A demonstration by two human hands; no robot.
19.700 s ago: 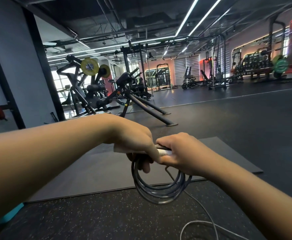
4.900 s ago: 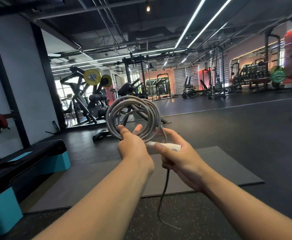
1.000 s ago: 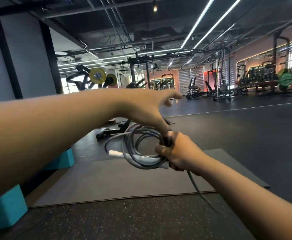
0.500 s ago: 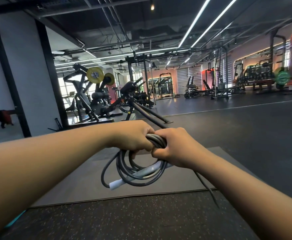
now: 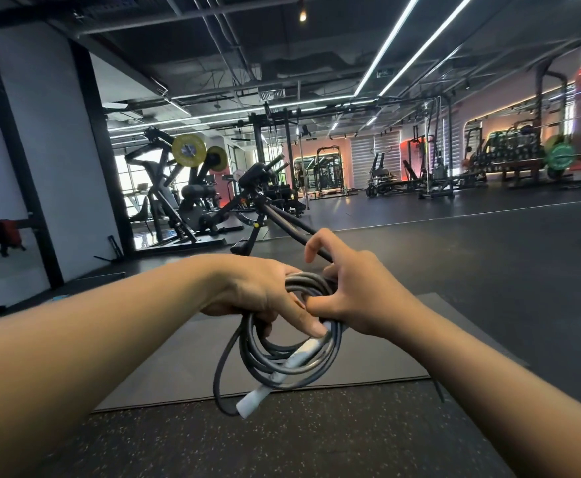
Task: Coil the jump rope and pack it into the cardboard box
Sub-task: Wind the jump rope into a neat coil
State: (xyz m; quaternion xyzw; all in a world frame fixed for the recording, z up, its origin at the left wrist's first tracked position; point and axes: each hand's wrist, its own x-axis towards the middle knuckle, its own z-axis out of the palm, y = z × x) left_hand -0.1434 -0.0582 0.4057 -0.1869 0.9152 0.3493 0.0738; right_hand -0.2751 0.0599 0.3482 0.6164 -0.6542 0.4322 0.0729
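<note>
The grey jump rope [image 5: 275, 357] hangs as a coil of several loops in front of me, over the floor. A white handle [image 5: 282, 370] lies slanted across the lower loops, its end pointing down-left. My left hand [image 5: 258, 294] grips the top of the coil, thumb stretched along the loops. My right hand [image 5: 347, 291] holds the same bundle from the right, its thumb and lower fingers round the rope and its index finger lifted. A loose rope end trails down below my right forearm. No cardboard box is in view.
A dark grey exercise mat [image 5: 368, 343] lies on the speckled black floor below my hands. A black weight machine [image 5: 258, 201] with long bars stands just beyond. More gym racks line the back and right. A white wall [image 5: 40, 150] is at left.
The coil has swung lower and the white handle now points down-left. My right hand has loosened from a full fist, index finger lifted. The view has tilted slightly.
</note>
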